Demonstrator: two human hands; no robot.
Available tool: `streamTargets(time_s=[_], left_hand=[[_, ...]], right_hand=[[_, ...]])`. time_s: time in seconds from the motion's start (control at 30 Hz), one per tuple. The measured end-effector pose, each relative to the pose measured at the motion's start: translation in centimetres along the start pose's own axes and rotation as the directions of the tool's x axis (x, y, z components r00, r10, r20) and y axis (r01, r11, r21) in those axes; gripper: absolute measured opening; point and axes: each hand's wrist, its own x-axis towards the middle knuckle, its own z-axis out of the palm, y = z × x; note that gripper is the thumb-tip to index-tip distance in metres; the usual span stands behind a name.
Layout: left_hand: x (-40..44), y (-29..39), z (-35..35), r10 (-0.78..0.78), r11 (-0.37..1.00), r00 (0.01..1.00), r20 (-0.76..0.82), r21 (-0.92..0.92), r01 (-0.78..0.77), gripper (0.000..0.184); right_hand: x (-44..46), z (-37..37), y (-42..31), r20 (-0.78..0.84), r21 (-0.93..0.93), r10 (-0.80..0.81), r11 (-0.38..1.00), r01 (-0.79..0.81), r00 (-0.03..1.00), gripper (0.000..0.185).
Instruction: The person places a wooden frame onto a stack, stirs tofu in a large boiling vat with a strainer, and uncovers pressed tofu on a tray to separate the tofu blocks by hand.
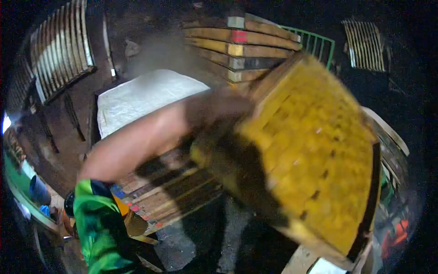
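Supervisor: List items, largest first.

Operator: A wood-edged panel with a yellow, cell-textured face is raised and tilted at the right of my view. To its left lies a white cloth sheet; nearer me is a row of brown wooden bars, some red-ended.

Supervisor: Report the fingers.

Operator: My left hand is at the panel's upper left edge. Its fingers are blurred and shadowed; I cannot tell whether they are clenched. I cannot see my right hand.

Supervisor: State handling guidance.

Operator: My judgement: support opposite edges, gripping wood only. Keep pressure off the yellow face; it may dent. Turn slowly. Keep the lower corner clear of obstacles.
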Motion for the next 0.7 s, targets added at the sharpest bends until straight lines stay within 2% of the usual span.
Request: streamTargets(time_s=[0.03,0.1,0.13,0.33,0.57,0.6,0.63,0.7], left_hand=[[3.4,-0.4,-5.2,0.227,0.969,0.971,0.076,0.08,-0.233,0.025],[2.5,3.8,-8.1,0.068,0.987,0.992,-0.106,0.155,-0.051,0.027],[2.3,5.4,-9.4,0.046,0.983,0.983,-0.178,0.181,-0.013,0.029],[1.8,5.6,-17.8,0.127,0.954,0.899,-0.419,0.3,0.004,0.044],[2.4,3.6,-27.7,0.181,0.933,0.828,-0.531,0.36,0.027,0.066],[1.8,3.0,-28.5,0.213,0.941,0.855,-0.473,0.334,-0.05,0.082],[1.2,2.2,-29.8,0.209,0.935,0.854,-0.477,0.353,-0.031,0.082],[0.6,0.7,-32.0,0.158,0.903,0.737,-0.657,0.399,0.162,0.058]], right_hand=[[2.2,-0.9,-0.8,-0.019,-0.004,-0.057,0.998,0.057,0.998,0.055],[6.8,-2.9,-1.9,-0.07,-0.008,-0.18,0.984,0.18,0.981,0.054],[9.2,-4.3,-2.5,-0.098,-0.012,-0.237,0.971,0.237,0.967,0.053],[24.8,-12.7,-4.9,-0.277,-0.05,-0.553,0.825,0.563,0.786,0.051],[49.7,-23.7,-7.2,-0.402,-0.039,-0.747,0.592,0.805,0.53,0.048],[53.3,-24.8,-6.9,-0.407,-0.025,-0.762,0.561,0.828,0.504,0.048],[57.3,-25.9,-6.5,-0.405,-0.003,-0.776,0.531,0.848,0.484,0.048],[65.4,-27.2,-5.4,-0.393,0.043,-0.802,0.473,0.88,0.451,0.047]])
